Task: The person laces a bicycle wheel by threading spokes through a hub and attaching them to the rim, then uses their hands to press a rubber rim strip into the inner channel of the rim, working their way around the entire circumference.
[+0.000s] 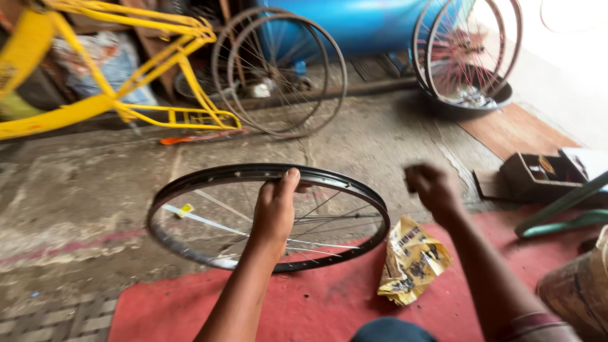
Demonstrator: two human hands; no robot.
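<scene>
The left hand [273, 212] grips the far edge of a black wheel rim [190, 179], thumb up over the top and fingers [303, 188] curled round the outer side, so the rim is tilted up off the floor with its near edge resting on the red mat [304, 304]. From those fingers the rim spreads both ways, wider to the left than to the right; its long axis runs left to right across the view, and the thin spokes [209, 221] fan out below and to either side of the palm. A small yellow tag [184, 209] sits on one spoke, well left of the fingers.

The right hand [434, 188] hovers just right of the rim, apart from it, curled shut and blurred; whether it holds anything small cannot be told. The left hand is the one on the rim; the right is near but not touching. Just below the right hand's fingers lies one crumpled yellow packet [413, 259] on the mat.

Counted: one black rim in hand, two bare rims [282, 73] leaning far beyond the fingers, at least two more rims [467, 50] by a blue barrel [354, 22], one yellow bicycle frame [95, 69] far left, and one open cardboard box [538, 174] to the right.
</scene>
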